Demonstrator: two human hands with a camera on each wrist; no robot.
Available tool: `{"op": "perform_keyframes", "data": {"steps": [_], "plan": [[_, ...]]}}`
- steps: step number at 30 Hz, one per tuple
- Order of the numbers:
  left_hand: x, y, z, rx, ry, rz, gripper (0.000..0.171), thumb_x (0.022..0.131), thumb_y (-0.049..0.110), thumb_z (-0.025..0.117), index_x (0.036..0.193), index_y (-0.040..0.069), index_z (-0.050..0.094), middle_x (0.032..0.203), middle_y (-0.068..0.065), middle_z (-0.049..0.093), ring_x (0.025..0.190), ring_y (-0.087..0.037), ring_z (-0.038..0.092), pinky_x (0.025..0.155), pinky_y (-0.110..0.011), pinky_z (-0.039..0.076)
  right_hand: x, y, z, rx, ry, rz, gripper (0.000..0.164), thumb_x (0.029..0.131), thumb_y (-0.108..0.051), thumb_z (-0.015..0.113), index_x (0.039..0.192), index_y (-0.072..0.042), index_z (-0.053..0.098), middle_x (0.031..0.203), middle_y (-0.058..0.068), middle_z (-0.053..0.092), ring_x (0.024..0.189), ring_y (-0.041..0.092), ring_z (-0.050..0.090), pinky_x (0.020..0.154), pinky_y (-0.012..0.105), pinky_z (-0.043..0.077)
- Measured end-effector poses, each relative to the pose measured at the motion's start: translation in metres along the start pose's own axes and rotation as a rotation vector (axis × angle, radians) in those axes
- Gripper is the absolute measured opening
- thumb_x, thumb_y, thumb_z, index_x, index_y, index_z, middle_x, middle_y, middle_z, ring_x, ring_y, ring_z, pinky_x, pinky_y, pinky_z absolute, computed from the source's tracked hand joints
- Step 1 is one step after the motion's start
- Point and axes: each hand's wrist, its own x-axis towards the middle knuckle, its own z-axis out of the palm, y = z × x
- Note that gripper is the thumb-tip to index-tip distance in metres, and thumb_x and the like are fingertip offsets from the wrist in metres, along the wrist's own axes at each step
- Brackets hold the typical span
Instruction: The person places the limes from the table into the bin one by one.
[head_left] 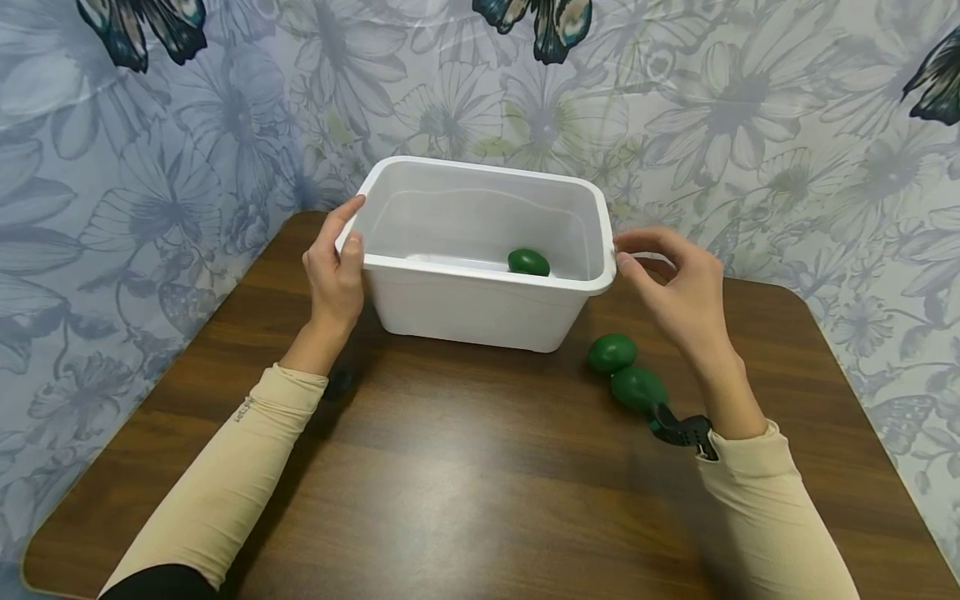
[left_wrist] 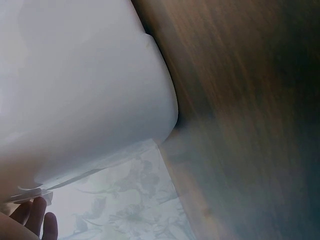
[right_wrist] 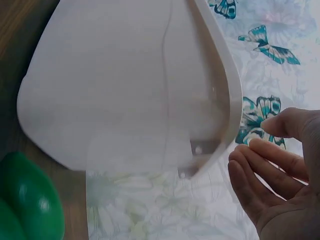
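A white plastic tub (head_left: 465, 304) sits toward the back of the table. My left hand (head_left: 333, 275) grips its left end, with the thumb over the rim near the front corner. At the opposite end is my right hand (head_left: 675, 283), its thumb and loosely bent fingers right at the rim. The right wrist view shows a gap between that thumb and the fingers (right_wrist: 272, 172). Inside the tub lies a glossy green egg-shaped object (head_left: 528, 262). Two more, a farther green egg-shaped object (head_left: 612, 353) and a nearer one (head_left: 637, 388), lie together below my right hand.
The brown wooden table (head_left: 420, 467) has rounded corners and stands against a wall covering (head_left: 735, 125) with flowers and butterflies. A black wrist strap (head_left: 681, 429) by my right sleeve overlaps the nearer green object in the head view.
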Motion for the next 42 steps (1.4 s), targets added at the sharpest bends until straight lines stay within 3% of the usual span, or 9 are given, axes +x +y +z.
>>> {"op": "perform_keyframes", "data": {"steps": [9, 16, 20, 23, 27, 42], "plan": [[0.001, -0.003, 0.001, -0.007, 0.003, 0.006, 0.061, 0.089, 0.029, 0.047, 0.132, -0.011, 0.066, 0.127, -0.033, 0.069, 0.105, -0.052, 0.066, 0.090, -0.014, 0.045, -0.015, 0.036, -0.014, -0.066, -0.003, 0.018, 0.022, 0.098, -0.014, 0.072, 0.118, -0.011, 0.079, 0.116, 0.009, 0.078, 0.105, 0.001, 0.071, 0.090, 0.015, 0.053], [0.001, -0.047, 0.000, 0.044, -0.015, -0.010, 0.058, 0.091, 0.036, 0.047, 0.138, 0.012, 0.070, 0.133, -0.009, 0.074, 0.109, -0.034, 0.070, 0.090, -0.017, 0.048, -0.029, 0.044, -0.016, -0.106, -0.033, 0.044, 0.021, 0.098, -0.017, 0.072, 0.118, -0.016, 0.079, 0.118, 0.004, 0.078, 0.106, -0.004, 0.070, 0.091, 0.014, 0.052], [0.000, -0.035, 0.002, 0.030, 0.013, -0.034, 0.060, 0.089, 0.034, 0.047, 0.135, 0.003, 0.071, 0.131, -0.016, 0.074, 0.108, -0.040, 0.069, 0.090, -0.016, 0.046, -0.037, 0.050, -0.016, -0.107, -0.062, 0.059, 0.022, 0.099, -0.018, 0.072, 0.119, -0.015, 0.078, 0.118, 0.003, 0.078, 0.107, -0.004, 0.069, 0.092, 0.014, 0.052], [-0.001, -0.020, 0.002, 0.017, 0.009, -0.010, 0.061, 0.089, 0.031, 0.047, 0.134, -0.006, 0.068, 0.129, -0.027, 0.071, 0.108, -0.048, 0.067, 0.091, -0.014, 0.045, -0.044, 0.054, -0.017, -0.112, -0.085, 0.076, 0.023, 0.099, -0.018, 0.072, 0.121, -0.015, 0.078, 0.119, 0.003, 0.077, 0.107, -0.004, 0.068, 0.094, 0.014, 0.051], [-0.001, -0.005, 0.001, 0.001, 0.007, -0.005, 0.061, 0.089, 0.029, 0.048, 0.132, -0.010, 0.067, 0.127, -0.032, 0.069, 0.107, -0.051, 0.066, 0.090, -0.014, 0.045, -0.052, 0.059, -0.020, -0.134, -0.104, 0.097, 0.024, 0.099, -0.018, 0.072, 0.122, -0.015, 0.077, 0.119, 0.003, 0.077, 0.108, -0.003, 0.068, 0.094, 0.012, 0.050], [0.000, -0.001, 0.002, -0.020, 0.019, 0.001, 0.062, 0.089, 0.030, 0.048, 0.132, -0.010, 0.067, 0.127, -0.033, 0.069, 0.107, -0.052, 0.065, 0.091, -0.014, 0.045, -0.075, 0.075, -0.030, -0.190, -0.184, 0.137, 0.027, 0.100, -0.017, 0.071, 0.125, -0.011, 0.074, 0.123, 0.007, 0.076, 0.103, -0.008, 0.067, 0.088, 0.009, 0.051]]}}
